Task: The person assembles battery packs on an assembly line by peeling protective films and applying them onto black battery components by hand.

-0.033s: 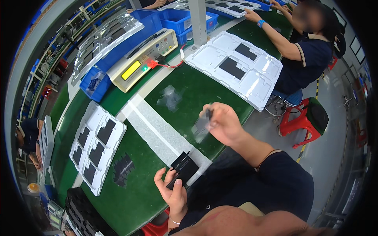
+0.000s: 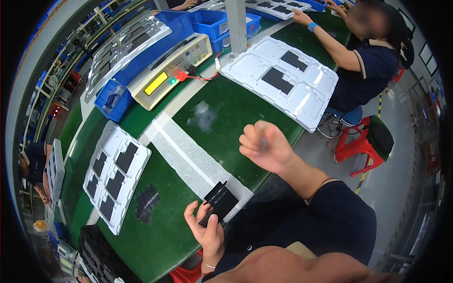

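Left hand: the left hand (image 2: 211, 236) is clamped on a flat black pack (image 2: 224, 202), thumb pressed over its near corner, the other fingers bent around the left side.
Black pack: at the table's near edge, tilted, over the near end of a pale strip (image 2: 186, 153); whether it rests there I cannot tell.
Right hand: the right hand (image 2: 266, 147) is raised to the right of the strip, blurred, fingers curled together; whether they grip anything I cannot tell.
Green table: the green table (image 2: 174, 245) carries a small patch of clear film (image 2: 204, 117) beyond the right hand and jagged black pieces (image 2: 147, 203) left of the strip.
Left tray: a white tray (image 2: 121, 205) with five dark flat pieces in its compartments.
Far tray: a larger white tray (image 2: 302, 106) holding two dark flat pieces.
Tester: a cream bench instrument (image 2: 170, 68) with a lit yellow display, a red clip (image 2: 180, 75) at its front; a blue bin (image 2: 112, 101) stands just beside it.
Right side: a seated co-worker (image 2: 373, 63) in a dark shirt, near a red stool (image 2: 361, 146).
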Action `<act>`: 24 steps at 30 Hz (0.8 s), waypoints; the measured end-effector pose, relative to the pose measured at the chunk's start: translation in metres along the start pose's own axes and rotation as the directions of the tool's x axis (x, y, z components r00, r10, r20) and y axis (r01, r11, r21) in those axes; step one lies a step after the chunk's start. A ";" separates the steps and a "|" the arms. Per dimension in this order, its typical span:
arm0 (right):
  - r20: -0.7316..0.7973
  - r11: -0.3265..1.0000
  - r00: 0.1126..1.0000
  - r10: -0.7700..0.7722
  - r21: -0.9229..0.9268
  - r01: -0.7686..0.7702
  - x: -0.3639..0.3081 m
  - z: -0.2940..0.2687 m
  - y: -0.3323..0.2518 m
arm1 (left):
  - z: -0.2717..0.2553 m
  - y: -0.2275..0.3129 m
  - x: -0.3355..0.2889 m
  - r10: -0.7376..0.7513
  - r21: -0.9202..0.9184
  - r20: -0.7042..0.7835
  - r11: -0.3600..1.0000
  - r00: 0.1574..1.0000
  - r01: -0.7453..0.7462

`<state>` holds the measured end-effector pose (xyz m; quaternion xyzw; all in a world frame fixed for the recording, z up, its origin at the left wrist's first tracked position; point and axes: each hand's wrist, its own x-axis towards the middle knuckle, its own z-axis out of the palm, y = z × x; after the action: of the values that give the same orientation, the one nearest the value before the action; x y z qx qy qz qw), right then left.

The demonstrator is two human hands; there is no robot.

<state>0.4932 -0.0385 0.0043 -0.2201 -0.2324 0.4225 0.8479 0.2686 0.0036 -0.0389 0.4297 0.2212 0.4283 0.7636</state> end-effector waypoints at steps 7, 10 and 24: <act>0.114 0.840 0.991 0.077 -0.543 -0.003 0.016 -0.022 -0.012 | 0.003 0.006 0.004 -0.069 -0.243 0.066 0.967 0.995 0.083; 0.187 -0.025 0.948 -0.256 -0.982 0.187 0.010 -0.024 -0.002 | 0.001 0.005 0.001 -0.035 -0.300 0.036 0.953 0.999 0.044; 0.292 0.357 0.954 -0.064 -0.886 0.295 -0.006 -0.006 0.005 | -0.001 0.003 0.006 0.014 -0.334 0.055 0.943 0.998 0.006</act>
<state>0.4908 -0.0416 -0.0047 -0.5822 -0.5369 0.1456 0.5929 0.2704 0.0098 -0.0368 0.3065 0.1230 0.4488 0.8304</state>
